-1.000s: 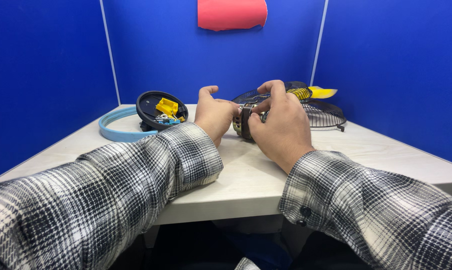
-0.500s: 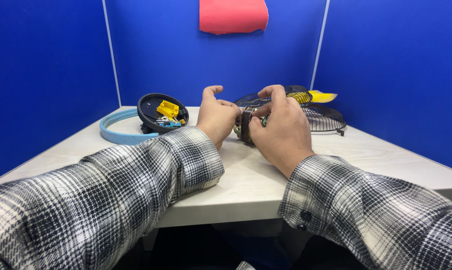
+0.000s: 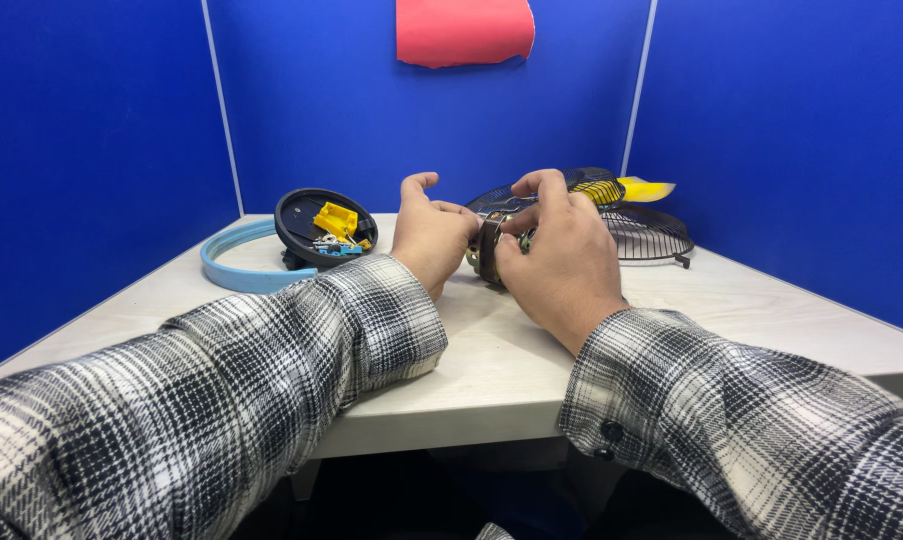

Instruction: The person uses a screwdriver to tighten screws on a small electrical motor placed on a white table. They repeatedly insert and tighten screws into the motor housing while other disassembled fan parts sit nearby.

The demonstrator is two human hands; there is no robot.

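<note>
motor (image 3: 490, 250): small round metal part with a dark band, held upright just above the table (image 3: 492, 360) between both hands, near the middle of the desk; mostly hidden by the fingers
left hand (image 3: 432, 235): curled loosely at the motor's left side, thumb raised; fingers touch it, but whether they truly clamp it i cannot tell
right hand (image 3: 562, 255): wrapped over the motor's right side and top, fingers closed on it; index finger arched above
hands together: close, almost touching, only the motor between them
sleeves: black and white plaid, both forearms resting on the table's near edge
black disc (image 3: 326, 226): left of the left hand, tilted up toward the camera; a yellow piece (image 3: 336, 218) and small bits lie in it
blue ring (image 3: 234, 262): flat on the table, just left of the disc, partly under it
wire grille (image 3: 647, 232): behind the right hand, lying flat
second grille (image 3: 582, 185): dark, tilted, just behind the fingers
yellow blade (image 3: 647, 188): peeks out behind the grilles
walls: blue panels on three sides; red sheet (image 3: 464, 30) stuck high on the back one
</note>
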